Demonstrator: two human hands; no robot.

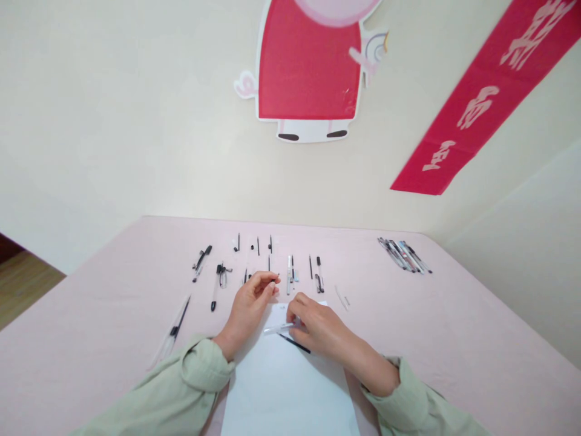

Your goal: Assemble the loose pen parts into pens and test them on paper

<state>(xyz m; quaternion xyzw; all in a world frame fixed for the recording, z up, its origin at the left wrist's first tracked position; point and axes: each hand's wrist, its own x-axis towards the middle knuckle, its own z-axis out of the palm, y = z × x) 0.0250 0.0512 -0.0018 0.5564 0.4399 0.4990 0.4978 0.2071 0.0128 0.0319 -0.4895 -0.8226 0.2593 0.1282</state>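
Observation:
My right hand (314, 322) is closed over the paper, its fingers around a clear pen barrel (275, 330) that points left. Beneath the barrel, a black ink refill (297, 345) lies slanted on the white paper (290, 393). My left hand (254, 301) is pinched above the paper's far left corner. A tiny dark piece shows at its fingertips, too small to name. Just beyond the hands stand rows of pen parts, among them a white pen barrel (288, 272) and a dark refill (311, 267).
A bundle of pens (405, 255) lies at the table's far right. Dismantled pens with black caps (213, 306) are spread to the left, along with a refill and clear barrel (175, 330). Two thin pale pieces (341, 298) lie right of the paper. A wall (136, 151) bounds the pink table.

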